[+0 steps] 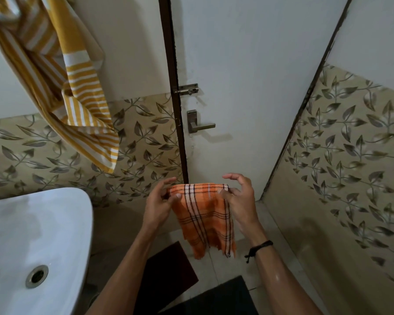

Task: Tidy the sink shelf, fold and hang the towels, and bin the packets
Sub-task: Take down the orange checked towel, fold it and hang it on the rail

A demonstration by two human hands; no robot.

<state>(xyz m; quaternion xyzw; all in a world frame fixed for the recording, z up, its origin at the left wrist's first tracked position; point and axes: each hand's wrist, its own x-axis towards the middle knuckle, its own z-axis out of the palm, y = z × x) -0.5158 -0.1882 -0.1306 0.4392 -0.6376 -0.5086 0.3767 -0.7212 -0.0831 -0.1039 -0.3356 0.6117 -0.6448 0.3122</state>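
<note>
Our left hand (159,201) pinches the orange towel (205,214) at its 9 o'clock top corner, thumb in front. Our right hand (239,196) pinches the 3 o'clock corner with thumb and lower fingers, its forefinger lifted clear. The towel hangs in the air between them (its top edge looks folded over, its fringe at the bottom), low in view toward 6 o'clock, in front of the door (248,64). At 12 o'clock from the hands the door carries a bolt (187,89) and a handle (200,123). A yellow towel (82,92) hangs bunched on the wall at 10 o'clock. The sink (43,223) sits at 8 o'clock, apart from both hands. Dark mats (168,269) lie on the floor at 6 o'clock, under our forearms.
</note>
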